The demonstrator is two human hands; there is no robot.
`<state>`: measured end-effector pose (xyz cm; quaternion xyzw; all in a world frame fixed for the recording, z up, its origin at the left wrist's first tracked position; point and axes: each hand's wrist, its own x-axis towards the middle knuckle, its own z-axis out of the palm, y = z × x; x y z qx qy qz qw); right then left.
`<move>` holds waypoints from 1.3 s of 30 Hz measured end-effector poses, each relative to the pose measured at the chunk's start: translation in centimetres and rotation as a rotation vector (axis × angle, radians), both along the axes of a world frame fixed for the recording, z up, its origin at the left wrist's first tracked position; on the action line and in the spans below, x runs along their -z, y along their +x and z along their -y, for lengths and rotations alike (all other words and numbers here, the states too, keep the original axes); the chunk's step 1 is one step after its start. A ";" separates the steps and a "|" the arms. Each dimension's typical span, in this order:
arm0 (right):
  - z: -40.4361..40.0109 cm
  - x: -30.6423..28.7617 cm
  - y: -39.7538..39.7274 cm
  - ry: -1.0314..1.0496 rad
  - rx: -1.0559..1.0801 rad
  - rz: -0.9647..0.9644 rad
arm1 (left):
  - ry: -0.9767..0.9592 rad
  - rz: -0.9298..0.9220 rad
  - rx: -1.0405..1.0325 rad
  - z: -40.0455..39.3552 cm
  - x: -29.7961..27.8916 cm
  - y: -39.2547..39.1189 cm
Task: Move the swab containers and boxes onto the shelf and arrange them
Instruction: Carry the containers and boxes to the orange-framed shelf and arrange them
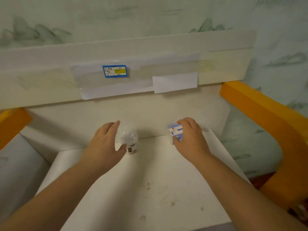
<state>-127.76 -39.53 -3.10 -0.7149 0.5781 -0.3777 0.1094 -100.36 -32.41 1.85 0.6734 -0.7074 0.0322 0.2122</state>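
Right grip (188,137) clamped on one box (175,132); left grip (106,144) apart beside one swab container (130,141).

Mock retail shelving set up inside a domestic-looking room. The pale green wallpaper with painted mountain motifs (41,32) behind the unit suggests a home interior rather than a commercial store. Shop character is indicated by the white shelf board (150,180) framed by orange metal uprights (260,114), and by the cream shelf-edge strip (50,90) above it, which carries a blue-bordered price label with a yellow field (115,71) taped under clear film, beside a blank white paper slip (175,82). Handwriting on the label is too small to read. The shelf surface shows scuffs and small stains.
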 end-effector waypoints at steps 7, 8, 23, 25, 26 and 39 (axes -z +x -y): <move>-6.2 -5.7 3.4 0.019 -0.231 0.054 | -0.134 0.099 -0.029 -5.4 -4.2 0.9; -7.0 -6.1 3.9 0.023 -0.244 0.058 | -0.142 0.104 -0.038 -6.3 -4.7 1.2; -18.8 -10.7 17.6 -0.068 -0.288 0.036 | -0.321 0.035 -0.123 -21.5 -9.5 14.5; -21.0 -11.3 20.8 -0.082 -0.294 0.033 | -0.338 0.021 -0.115 -24.2 -10.1 17.6; -22.2 -11.7 22.4 -0.082 -0.299 0.034 | -0.336 0.016 -0.115 -25.5 -10.2 19.2; -33.1 -12.8 43.5 -0.155 -0.396 0.016 | -0.208 -0.030 -0.242 -36.6 -7.5 39.6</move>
